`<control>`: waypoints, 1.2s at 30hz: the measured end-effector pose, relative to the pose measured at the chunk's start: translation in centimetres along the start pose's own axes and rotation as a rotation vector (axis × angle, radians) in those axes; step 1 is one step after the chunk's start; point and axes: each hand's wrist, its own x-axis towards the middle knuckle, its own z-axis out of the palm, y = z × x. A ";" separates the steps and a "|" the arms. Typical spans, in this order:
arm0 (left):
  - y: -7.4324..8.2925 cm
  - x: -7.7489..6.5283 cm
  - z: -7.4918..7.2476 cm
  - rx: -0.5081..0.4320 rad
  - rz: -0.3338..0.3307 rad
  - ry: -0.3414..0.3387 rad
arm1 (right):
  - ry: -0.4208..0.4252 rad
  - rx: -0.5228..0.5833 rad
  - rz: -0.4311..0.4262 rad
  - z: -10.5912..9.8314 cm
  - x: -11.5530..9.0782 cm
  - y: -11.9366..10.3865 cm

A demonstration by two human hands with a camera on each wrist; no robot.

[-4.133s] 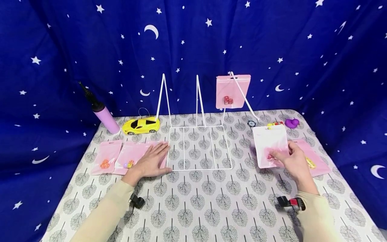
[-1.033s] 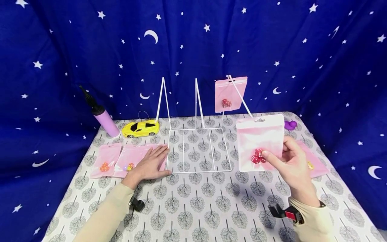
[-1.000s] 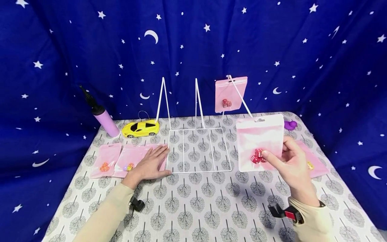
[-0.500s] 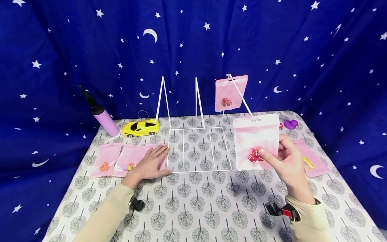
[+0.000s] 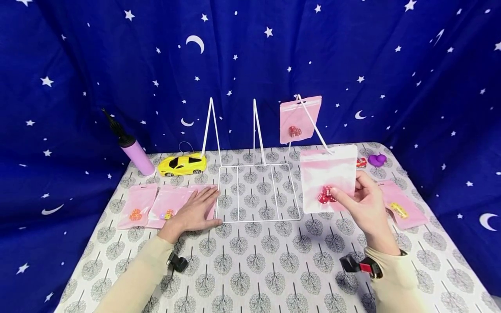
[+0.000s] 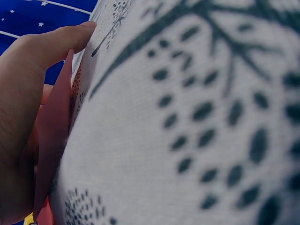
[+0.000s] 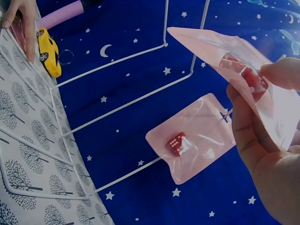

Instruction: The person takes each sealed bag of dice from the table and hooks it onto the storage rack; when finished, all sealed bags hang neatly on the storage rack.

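My right hand [image 5: 365, 211] pinches a pink zip bag [image 5: 326, 174] with several red dice inside, thumb in front and fingers behind. The bag is upright, right of a white wire rack [image 5: 254, 221] with tall prongs. In the right wrist view the held bag [image 7: 206, 44] tilts, and a similar bag [image 7: 201, 133] hangs on the rack's right prong. My left hand [image 5: 193, 213] lies palm down with extended fingers on a pink bag, beside the rack's left edge. The left wrist view shows that bag [image 6: 54, 131] partly behind the hand.
Left on the tree-patterned tablecloth lie pink bags [image 5: 137, 204] with small dice, some overlapping. Behind them stand a yellow toy car [image 5: 182, 164] and a lilac pump [image 5: 137, 156]. At right are a pink bag [image 5: 411, 206], a red toy [image 5: 361, 162] and a purple duck [image 5: 377, 160].
My right hand has raised the dice bag from the right side and brought it left towards the rack, lowering it slightly in the last half second. My left hand has stayed put.
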 end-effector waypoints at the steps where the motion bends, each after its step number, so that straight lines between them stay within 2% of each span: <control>1: 0.0 0.0 0.0 0.002 -0.002 -0.003 | 0.004 -0.004 -0.003 0.1 0.1 0.1; 5: -0.1 0.1 0.1 0.005 -0.002 -0.004 | 0.008 0.014 -0.022 0.2 0.8 0.9; 12: -0.1 0.1 0.0 0.012 0.009 0.010 | 0.084 -0.011 0.036 0.8 1.7 1.7; 21: -0.1 0.0 0.1 -0.003 0.003 0.012 | 0.103 0.031 0.046 1.1 2.8 2.8; 29: -0.1 0.0 0.2 -0.005 0.006 0.016 | 0.129 -0.017 0.061 1.3 3.5 3.5; 36: -0.1 0.0 0.2 0.000 -0.006 0.004 | 0.133 -0.015 0.083 1.4 4.3 3.7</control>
